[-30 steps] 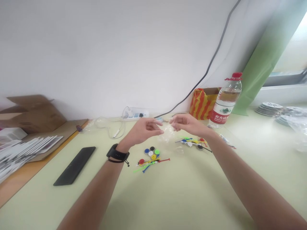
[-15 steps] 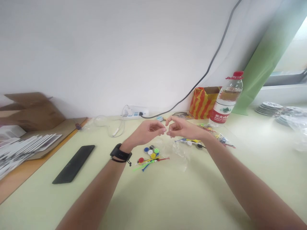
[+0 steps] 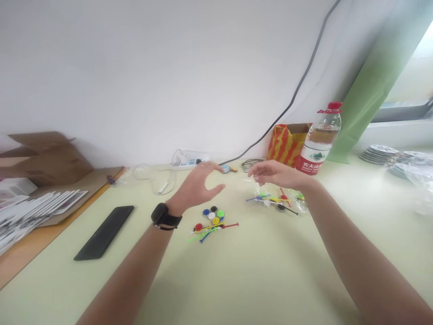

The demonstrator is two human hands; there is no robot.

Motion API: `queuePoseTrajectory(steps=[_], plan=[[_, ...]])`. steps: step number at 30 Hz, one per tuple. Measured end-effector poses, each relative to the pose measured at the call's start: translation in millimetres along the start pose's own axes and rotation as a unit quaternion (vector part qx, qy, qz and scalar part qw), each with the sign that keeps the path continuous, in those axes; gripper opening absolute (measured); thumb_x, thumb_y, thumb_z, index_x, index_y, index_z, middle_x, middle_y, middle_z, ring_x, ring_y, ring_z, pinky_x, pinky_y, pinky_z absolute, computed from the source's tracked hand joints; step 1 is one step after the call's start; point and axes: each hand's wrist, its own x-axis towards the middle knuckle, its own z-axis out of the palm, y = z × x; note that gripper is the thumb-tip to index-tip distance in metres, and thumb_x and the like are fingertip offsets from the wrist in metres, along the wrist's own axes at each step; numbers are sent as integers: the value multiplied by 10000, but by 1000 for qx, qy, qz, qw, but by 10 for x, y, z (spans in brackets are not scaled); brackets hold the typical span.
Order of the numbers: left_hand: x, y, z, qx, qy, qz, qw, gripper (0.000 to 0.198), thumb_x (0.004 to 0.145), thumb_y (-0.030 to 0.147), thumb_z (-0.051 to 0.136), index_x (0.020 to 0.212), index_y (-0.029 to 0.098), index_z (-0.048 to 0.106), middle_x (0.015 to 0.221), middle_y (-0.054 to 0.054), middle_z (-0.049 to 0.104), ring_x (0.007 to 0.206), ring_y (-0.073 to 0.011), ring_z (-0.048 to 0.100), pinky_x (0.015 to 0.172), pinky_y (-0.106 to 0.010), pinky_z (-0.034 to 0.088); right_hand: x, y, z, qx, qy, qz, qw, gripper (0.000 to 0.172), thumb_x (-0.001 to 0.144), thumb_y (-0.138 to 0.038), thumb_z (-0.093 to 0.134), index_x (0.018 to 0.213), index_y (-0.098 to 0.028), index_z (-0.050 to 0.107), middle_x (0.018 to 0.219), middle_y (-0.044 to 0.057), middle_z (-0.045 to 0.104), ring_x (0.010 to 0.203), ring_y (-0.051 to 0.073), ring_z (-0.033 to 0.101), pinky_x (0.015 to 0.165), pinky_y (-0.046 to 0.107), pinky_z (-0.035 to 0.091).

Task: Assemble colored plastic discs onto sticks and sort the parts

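Observation:
My left hand [image 3: 201,184], with a black watch [image 3: 165,215] on its wrist, is held above the table. Its thumb and fingers are apart with nothing between them. To its right, my right hand [image 3: 277,174] has bent fingers, with a faint clear plastic bag [image 3: 252,186] at the fingertips; their grip is partly blurred. Below my left hand lie small coloured discs [image 3: 215,215] and thin coloured plastic sticks [image 3: 211,230]. Under my right hand is a second group of coloured sticks [image 3: 270,200] with discs among them.
A water bottle [image 3: 320,144] and a red-yellow striped bag [image 3: 284,144] stand behind my right hand. At left lie a black flat case [image 3: 104,232], white cards [image 3: 43,207] and a cardboard box [image 3: 50,155]. A power strip [image 3: 186,163] is by the wall; stacked discs [image 3: 378,154] are at right.
My hands have moved apart, the left opening and the right shifting rightward. The clear bag that lay beside the near discs has left that spot.

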Motion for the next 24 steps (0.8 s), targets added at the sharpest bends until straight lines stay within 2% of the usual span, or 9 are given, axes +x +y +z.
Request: queuePoseTrajectory(steps=[3, 7, 11, 13, 19, 24], plan=[[-32, 290, 114, 64, -26, 114, 991, 471, 875, 433, 727, 1291, 251, 602, 1353, -109, 615, 1316, -328, 503, 1159, -510, 357, 5, -33, 25, -3, -11, -2, 1000, 342, 884, -378, 678, 1194, -233, 698, 938, 48, 650, 806, 180, 611, 771, 345, 528], [-75, 530, 339, 106, -79, 176, 975, 667, 790, 519, 808, 1366, 295, 555, 1533, -102, 473, 1430, -397, 356, 1174, -565, 299, 16, -39, 63, 17, -24, -12, 1000, 364, 871, -341, 684, 1221, -239, 693, 897, 43, 668, 778, 181, 591, 737, 343, 524], [-118, 522, 517, 121, -79, 160, 976, 965, 677, 585, 870, 1478, 280, 427, 1621, -154, 320, 1455, -444, 295, 1175, -620, 260, 4, -61, 75, 37, -22, -21, 999, 395, 855, -316, 692, 1242, -238, 696, 920, 47, 688, 784, 178, 595, 757, 348, 526], [-135, 475, 563, 119, -66, 148, 980, 1015, 684, 574, 865, 1510, 259, 365, 1627, -177, 294, 1448, -442, 309, 1176, -626, 253, 6, -77, 80, 35, -22, -24, 999, 398, 859, -302, 686, 1251, -235, 700, 918, 45, 685, 766, 169, 592, 764, 346, 524], [-155, 400, 599, 118, -51, 133, 983, 917, 789, 466, 767, 1548, 250, 300, 1578, -189, 347, 1407, -416, 376, 1170, -618, 244, 56, -65, 119, 61, -10, -37, 997, 416, 844, -329, 721, 1251, -248, 701, 862, 27, 676, 785, 182, 611, 800, 368, 527], [-149, 386, 562, 134, -54, 111, 983, 867, 789, 393, 739, 1534, 227, 328, 1488, -186, 435, 1320, -405, 453, 1142, -575, 270, 42, -45, 105, 82, 0, -12, 997, 519, 790, -301, 778, 1296, -275, 667, 870, 6, 676, 809, 180, 631, 814, 365, 542]])
